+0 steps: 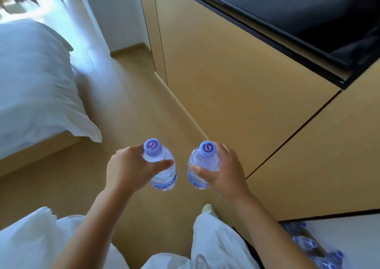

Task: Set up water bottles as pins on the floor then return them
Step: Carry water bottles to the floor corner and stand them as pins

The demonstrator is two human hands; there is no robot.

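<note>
bottles (162,166) upright inside curled fingers (162,163)

A bed (30,79) with white bedding occupies the left side. A tan wooden floor (61,186) extends beside it. Tan cabinet panels (236,83) line the right side, with a black screen (298,16) mounted above them.
</note>
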